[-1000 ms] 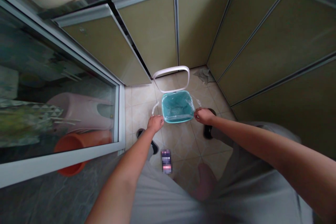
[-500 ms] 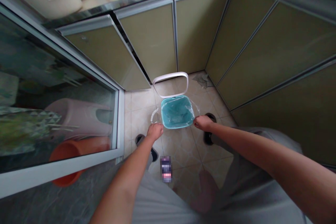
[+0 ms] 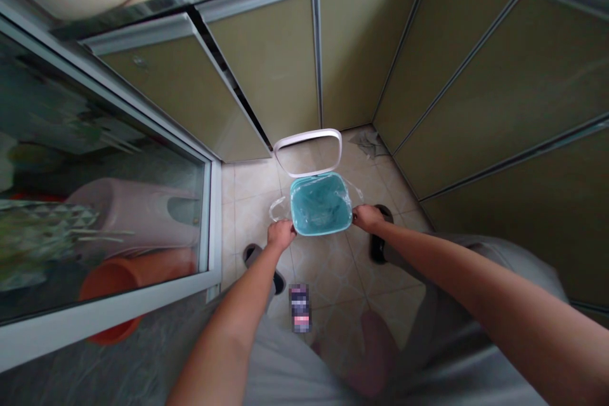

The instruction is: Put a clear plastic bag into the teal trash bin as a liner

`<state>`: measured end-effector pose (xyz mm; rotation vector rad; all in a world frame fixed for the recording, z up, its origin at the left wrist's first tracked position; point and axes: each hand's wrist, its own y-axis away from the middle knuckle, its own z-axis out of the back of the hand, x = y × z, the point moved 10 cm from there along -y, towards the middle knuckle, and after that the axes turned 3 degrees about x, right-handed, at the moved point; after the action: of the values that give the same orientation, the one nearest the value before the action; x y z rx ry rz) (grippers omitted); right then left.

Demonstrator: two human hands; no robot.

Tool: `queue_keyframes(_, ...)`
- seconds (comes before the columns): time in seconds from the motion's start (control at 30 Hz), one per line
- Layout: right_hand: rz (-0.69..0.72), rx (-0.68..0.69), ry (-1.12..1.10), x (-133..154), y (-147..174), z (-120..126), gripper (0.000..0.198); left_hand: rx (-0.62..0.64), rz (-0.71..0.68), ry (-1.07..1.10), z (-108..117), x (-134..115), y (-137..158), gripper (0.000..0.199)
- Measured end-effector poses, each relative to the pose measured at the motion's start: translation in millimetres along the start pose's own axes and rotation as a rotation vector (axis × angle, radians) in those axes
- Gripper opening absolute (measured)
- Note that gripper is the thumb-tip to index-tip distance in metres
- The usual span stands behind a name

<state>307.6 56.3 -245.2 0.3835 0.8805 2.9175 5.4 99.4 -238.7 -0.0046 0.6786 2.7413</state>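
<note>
A turquoise trash bin stands on the floor between my feet, lined with a clear plastic trash bag. Parts of the bag hang over the rim on both sides. My left hand is closed on the bag's edge at the near left corner of the bin. On the right side of the rim, my right hand pinches the bag too; its fingertips are partly hidden. The white rim ring is tilted up behind the bin, its opening showing the tiles.
Cabinet doors rise behind and to the right, one slightly ajar. At left is a glass door frame, with an orange bucket seen through it. A grey cloth lies in the corner. A pixelated item shows near my feet.
My left hand has moved up slightly against the bin's near left corner. The bag's left flap has shifted a little. My right hand stays at the right rim.
</note>
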Motion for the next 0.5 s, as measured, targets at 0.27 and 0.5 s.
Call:
queue_keyframes(0.27,-0.116,-0.08,-0.338,-31,-41,0,0.025,0.001,0.115,0.335,6,38,-20,0.006)
queue_keyframes(0.5,-0.297,-0.215,-0.734,-48,-64,27,0.056,-0.103,0.295,0.662,34,79,-65,0.053)
